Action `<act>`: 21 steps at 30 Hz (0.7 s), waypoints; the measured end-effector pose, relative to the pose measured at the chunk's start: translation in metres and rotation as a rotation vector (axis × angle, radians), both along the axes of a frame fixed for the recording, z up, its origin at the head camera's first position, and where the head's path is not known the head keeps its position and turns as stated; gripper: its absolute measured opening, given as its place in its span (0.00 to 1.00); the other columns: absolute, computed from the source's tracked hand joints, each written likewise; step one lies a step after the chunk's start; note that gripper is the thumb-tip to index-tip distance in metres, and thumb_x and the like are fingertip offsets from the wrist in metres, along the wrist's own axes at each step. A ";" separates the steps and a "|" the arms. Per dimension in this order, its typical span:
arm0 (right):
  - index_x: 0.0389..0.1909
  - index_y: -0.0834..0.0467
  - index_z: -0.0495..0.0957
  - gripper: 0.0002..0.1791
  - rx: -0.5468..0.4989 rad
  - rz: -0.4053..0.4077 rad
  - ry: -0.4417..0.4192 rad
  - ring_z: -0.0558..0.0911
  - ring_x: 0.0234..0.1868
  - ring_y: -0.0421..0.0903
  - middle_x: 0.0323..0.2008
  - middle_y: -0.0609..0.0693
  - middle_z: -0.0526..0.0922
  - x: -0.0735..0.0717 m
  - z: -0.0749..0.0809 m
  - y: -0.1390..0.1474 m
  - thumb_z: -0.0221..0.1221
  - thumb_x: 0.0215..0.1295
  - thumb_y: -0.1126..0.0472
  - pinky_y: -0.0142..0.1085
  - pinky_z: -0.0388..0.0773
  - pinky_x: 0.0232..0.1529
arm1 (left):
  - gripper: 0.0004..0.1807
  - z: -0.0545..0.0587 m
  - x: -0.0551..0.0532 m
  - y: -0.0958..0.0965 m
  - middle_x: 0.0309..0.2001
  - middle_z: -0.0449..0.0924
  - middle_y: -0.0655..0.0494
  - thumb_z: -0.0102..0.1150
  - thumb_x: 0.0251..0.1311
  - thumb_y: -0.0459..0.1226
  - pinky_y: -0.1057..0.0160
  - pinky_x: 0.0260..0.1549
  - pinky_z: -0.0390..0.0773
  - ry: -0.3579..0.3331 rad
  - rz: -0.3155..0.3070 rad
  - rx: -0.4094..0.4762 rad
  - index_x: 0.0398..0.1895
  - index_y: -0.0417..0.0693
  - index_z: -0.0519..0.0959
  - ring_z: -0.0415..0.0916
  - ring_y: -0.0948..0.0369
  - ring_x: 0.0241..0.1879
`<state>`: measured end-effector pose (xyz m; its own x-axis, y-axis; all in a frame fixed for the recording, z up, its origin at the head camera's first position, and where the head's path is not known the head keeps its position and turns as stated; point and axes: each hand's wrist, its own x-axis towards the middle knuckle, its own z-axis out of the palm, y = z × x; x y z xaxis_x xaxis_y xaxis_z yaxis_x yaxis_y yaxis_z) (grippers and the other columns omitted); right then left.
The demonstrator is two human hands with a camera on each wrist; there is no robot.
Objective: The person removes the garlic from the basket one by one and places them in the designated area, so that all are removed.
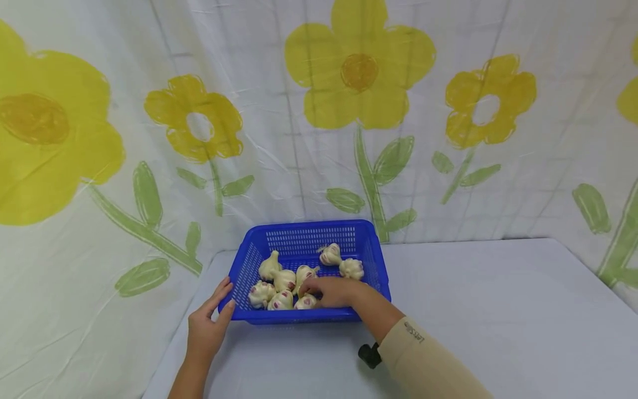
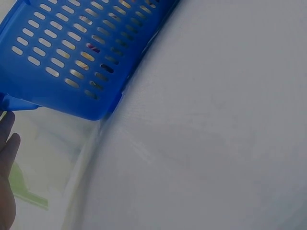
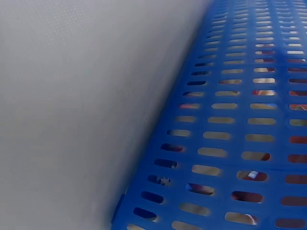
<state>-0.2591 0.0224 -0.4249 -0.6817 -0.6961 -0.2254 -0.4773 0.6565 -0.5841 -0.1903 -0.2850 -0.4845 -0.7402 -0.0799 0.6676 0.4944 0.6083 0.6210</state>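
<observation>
A blue plastic basket (image 1: 309, 317) with slotted sides holds several garlic bulbs, pale with purplish patches. My left hand (image 1: 206, 324) is at its front left corner, fingers and thumb spread and fairly straight against the rim. In the left wrist view, fingers (image 2: 6, 151) show just below the basket's rim. My right hand (image 1: 331, 292) reaches over the front rim into the basket, its bent fingers and thumb around a garlic bulb (image 1: 305, 302) near the front wall. Another garlic bulb (image 1: 305, 273) lies just behind those fingers. The right wrist view shows only the basket's slotted wall (image 3: 230, 143), hiding the hand.
The basket stands on a white-covered table (image 1: 473, 310), close to its back edge. A white curtain (image 1: 269, 166) printed with yellow flowers hangs behind and to the left. A small black object (image 1: 370, 355) shows beside the right sleeve (image 1: 423, 360).
</observation>
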 end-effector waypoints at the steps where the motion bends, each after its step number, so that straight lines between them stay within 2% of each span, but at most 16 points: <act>1: 0.62 0.40 0.75 0.22 0.011 0.005 -0.012 0.71 0.67 0.45 0.62 0.42 0.76 0.000 0.001 0.000 0.56 0.70 0.60 0.46 0.69 0.67 | 0.23 0.000 0.000 0.000 0.61 0.77 0.44 0.64 0.57 0.26 0.83 0.59 0.64 0.003 -0.001 0.007 0.58 0.40 0.80 0.69 0.78 0.63; 5: 0.64 0.35 0.74 0.25 0.047 0.016 -0.039 0.71 0.67 0.45 0.63 0.40 0.75 0.001 0.003 0.000 0.54 0.70 0.60 0.47 0.69 0.67 | 0.23 0.002 0.001 0.003 0.60 0.78 0.43 0.64 0.55 0.24 0.84 0.58 0.64 0.018 0.008 0.023 0.57 0.39 0.80 0.69 0.79 0.61; 10: 0.58 0.39 0.76 0.22 0.018 -0.012 -0.060 0.75 0.51 0.42 0.54 0.41 0.78 0.001 0.004 0.000 0.57 0.66 0.63 0.41 0.74 0.57 | 0.21 0.015 0.008 0.013 0.59 0.78 0.37 0.62 0.54 0.22 0.84 0.58 0.64 0.032 0.010 0.043 0.54 0.32 0.80 0.69 0.79 0.61; 13: 0.60 0.42 0.76 0.23 0.035 -0.025 -0.054 0.75 0.54 0.42 0.55 0.42 0.79 0.002 0.002 -0.001 0.57 0.65 0.62 0.43 0.73 0.59 | 0.20 0.024 0.014 0.019 0.58 0.77 0.33 0.61 0.54 0.22 0.84 0.58 0.64 0.038 0.001 0.052 0.53 0.29 0.79 0.70 0.79 0.61; 17: 0.62 0.46 0.77 0.23 0.077 -0.049 -0.032 0.76 0.60 0.44 0.58 0.44 0.80 0.003 0.000 -0.002 0.59 0.64 0.56 0.45 0.72 0.63 | 0.20 0.028 0.017 0.021 0.57 0.77 0.30 0.61 0.54 0.21 0.84 0.58 0.64 0.055 -0.016 0.057 0.53 0.28 0.79 0.70 0.79 0.61; 21: 0.57 0.51 0.80 0.20 0.081 -0.064 0.032 0.78 0.55 0.46 0.52 0.47 0.82 0.003 0.001 -0.002 0.63 0.64 0.54 0.43 0.75 0.59 | 0.20 0.031 0.018 0.023 0.57 0.77 0.31 0.61 0.54 0.21 0.84 0.58 0.64 0.058 -0.015 0.054 0.53 0.28 0.79 0.70 0.79 0.61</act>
